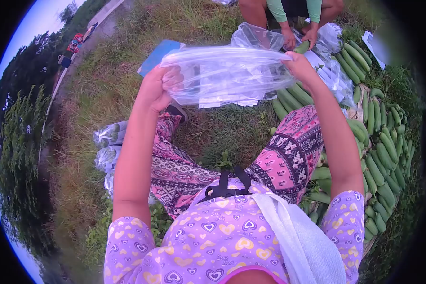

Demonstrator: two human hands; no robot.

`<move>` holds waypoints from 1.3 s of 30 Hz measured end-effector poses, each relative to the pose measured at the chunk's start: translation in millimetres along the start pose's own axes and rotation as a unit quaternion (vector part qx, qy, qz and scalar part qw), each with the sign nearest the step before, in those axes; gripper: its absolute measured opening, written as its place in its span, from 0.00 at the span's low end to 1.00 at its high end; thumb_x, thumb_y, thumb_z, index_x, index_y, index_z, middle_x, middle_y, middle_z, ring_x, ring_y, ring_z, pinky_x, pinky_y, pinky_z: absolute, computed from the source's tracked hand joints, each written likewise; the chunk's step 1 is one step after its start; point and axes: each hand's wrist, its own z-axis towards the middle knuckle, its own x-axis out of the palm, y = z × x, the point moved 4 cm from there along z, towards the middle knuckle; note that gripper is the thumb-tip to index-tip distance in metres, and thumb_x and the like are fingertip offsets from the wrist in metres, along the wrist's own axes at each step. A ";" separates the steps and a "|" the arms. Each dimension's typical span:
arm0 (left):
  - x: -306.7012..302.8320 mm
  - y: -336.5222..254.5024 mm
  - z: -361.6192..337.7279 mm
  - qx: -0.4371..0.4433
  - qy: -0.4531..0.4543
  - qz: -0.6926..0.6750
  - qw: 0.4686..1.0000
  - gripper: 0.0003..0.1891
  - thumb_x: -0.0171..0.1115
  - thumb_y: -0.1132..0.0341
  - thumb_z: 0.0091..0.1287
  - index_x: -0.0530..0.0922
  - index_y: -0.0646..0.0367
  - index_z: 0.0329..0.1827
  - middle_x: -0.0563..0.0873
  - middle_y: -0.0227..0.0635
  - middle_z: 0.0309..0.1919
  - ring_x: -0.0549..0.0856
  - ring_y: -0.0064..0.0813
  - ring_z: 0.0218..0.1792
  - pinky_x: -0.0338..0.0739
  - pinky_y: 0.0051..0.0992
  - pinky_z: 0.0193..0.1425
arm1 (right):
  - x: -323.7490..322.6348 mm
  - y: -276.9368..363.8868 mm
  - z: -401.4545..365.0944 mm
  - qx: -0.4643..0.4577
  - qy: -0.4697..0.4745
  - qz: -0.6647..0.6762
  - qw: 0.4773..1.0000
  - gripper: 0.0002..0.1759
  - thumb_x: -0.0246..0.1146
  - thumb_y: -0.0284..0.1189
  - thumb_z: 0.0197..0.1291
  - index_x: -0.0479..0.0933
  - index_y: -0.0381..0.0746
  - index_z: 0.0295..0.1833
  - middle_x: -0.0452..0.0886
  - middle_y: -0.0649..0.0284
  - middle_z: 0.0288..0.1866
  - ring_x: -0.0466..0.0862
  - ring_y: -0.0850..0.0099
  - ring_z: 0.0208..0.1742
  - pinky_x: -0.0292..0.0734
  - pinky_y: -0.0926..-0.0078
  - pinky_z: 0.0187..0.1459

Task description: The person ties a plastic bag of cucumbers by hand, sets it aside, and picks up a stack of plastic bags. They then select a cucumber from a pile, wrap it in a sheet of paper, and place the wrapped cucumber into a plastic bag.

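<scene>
A clear plastic bag (232,71) is stretched sideways between my two raised hands. My left hand (162,86) is closed round its left end, and my right hand (299,67) pinches its right end. White papers or sheets (229,100) show through and below the plastic; whether they lie inside it or behind it I cannot tell. A blue flat piece (160,56) sits behind my left hand. Long green vegetables (293,98) lie on the ground just below my right hand.
Across from me a person's hands (299,39) hold a green vegetable among plastic bags (338,78). A large pile of green vegetables (386,156) spreads along the right. Bagged vegetables (110,135) lie on the grass at the left, beside my patterned trousers (288,151).
</scene>
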 end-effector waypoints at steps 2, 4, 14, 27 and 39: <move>37.0 -20.7 -13.9 -0.038 0.081 0.155 0.984 0.20 0.60 0.60 0.68 0.75 0.63 0.58 0.84 0.33 0.45 0.82 0.24 0.43 0.75 0.24 0.51 | -19.4 -11.5 8.5 0.039 -0.087 0.407 0.908 0.14 0.57 0.28 0.66 0.73 0.31 0.53 0.81 0.57 0.48 0.82 0.64 0.45 0.77 0.66 0.47; 16.1 -18.9 -8.9 -0.071 0.094 0.346 0.931 0.20 0.62 0.58 0.67 0.77 0.62 0.56 0.84 0.32 0.42 0.82 0.23 0.42 0.75 0.24 0.50 | -18.3 16.4 4.2 -0.021 -0.101 0.480 0.871 0.12 0.54 0.26 0.67 0.73 0.33 0.53 0.81 0.57 0.48 0.82 0.65 0.46 0.78 0.64 0.48; -141.8 -24.3 16.8 0.018 -0.171 -0.104 0.980 0.08 0.49 0.67 0.73 0.74 0.63 0.42 0.77 0.27 0.29 0.75 0.20 0.28 0.72 0.23 0.37 | 124.3 56.9 -4.2 0.051 0.200 0.095 0.974 0.29 0.69 0.34 0.58 0.70 0.34 0.61 0.79 0.67 0.46 0.79 0.77 0.44 0.73 0.78 0.49; -91.7 26.5 30.5 -0.034 -0.033 0.065 0.997 0.14 0.64 0.62 0.64 0.76 0.59 0.48 0.79 0.25 0.33 0.74 0.15 0.29 0.69 0.20 0.31 | 239.2 23.0 66.6 -0.096 0.098 -0.185 0.973 0.15 0.64 0.30 0.58 0.78 0.34 0.49 0.82 0.59 0.42 0.83 0.67 0.44 0.76 0.67 0.48; -123.2 24.4 23.3 0.015 -0.071 0.592 0.803 0.19 0.69 0.67 0.54 0.78 0.60 0.49 0.86 0.42 0.39 0.86 0.40 0.41 0.79 0.38 0.46 | 247.9 10.8 82.9 -0.057 0.073 0.010 0.996 0.09 0.60 0.29 0.64 0.78 0.35 0.45 0.84 0.62 0.40 0.83 0.72 0.40 0.75 0.76 0.44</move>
